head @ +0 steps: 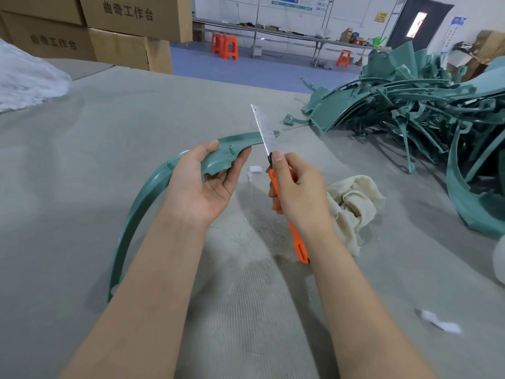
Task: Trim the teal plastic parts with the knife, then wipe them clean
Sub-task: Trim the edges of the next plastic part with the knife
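Left hand [203,184]: palm up, fingers curled round a curved teal part [153,187] above the tabletop [109,127].
Right hand [296,192]: clamped on an orange knife [284,198], blade crossing the part's tip.
Cloth [352,206]: beside the right hand.

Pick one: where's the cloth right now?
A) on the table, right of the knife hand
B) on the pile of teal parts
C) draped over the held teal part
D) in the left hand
A: the cream cloth lies crumpled on the table beside the right hand, which grips the orange knife; the left hand holds only the curved teal part.
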`<state>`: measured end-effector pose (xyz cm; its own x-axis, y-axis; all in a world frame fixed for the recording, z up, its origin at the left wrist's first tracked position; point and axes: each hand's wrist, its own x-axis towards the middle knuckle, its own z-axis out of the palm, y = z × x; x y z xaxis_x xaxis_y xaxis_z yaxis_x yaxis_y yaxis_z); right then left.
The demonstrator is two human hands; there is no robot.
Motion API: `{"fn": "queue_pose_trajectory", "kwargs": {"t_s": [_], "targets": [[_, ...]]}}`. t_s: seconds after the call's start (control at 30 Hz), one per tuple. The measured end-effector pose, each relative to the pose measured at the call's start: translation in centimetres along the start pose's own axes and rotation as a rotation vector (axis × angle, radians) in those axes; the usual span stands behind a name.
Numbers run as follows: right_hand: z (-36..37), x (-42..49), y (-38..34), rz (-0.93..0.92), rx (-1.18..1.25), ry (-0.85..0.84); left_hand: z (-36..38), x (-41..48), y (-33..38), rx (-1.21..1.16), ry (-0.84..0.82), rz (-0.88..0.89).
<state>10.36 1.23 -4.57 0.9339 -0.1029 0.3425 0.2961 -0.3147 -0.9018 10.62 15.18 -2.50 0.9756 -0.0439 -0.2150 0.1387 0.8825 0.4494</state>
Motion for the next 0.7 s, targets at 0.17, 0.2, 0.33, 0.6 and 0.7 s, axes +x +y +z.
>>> {"fn": "queue_pose_trajectory", "kwargs": {"t_s": [0.17,0.2,0.33,0.6,0.7], "targets": [[0.6,-0.3,-0.1,0.038,0.013,-0.046,-0.1,0.3,0.0,-0.009,0.003,0.02],[0.7,-0.4,-0.2,0.043,0.022,-0.051,-0.1,0.3,0.0,-0.009,0.002,0.023],[0.6,-0.5,-0.4,0.05,0.057,-0.077,-0.1,0.4,-0.1,-0.022,0.003,0.035],[1.1,-0.9,-0.8,0.064,0.149,-0.167,-0.2,0.3,0.0,-0.004,0.008,0.047],[1.1,-1.0,-0.9,0.063,0.165,-0.197,-0.2,0.4,0.0,-0.004,0.013,0.048]]}}
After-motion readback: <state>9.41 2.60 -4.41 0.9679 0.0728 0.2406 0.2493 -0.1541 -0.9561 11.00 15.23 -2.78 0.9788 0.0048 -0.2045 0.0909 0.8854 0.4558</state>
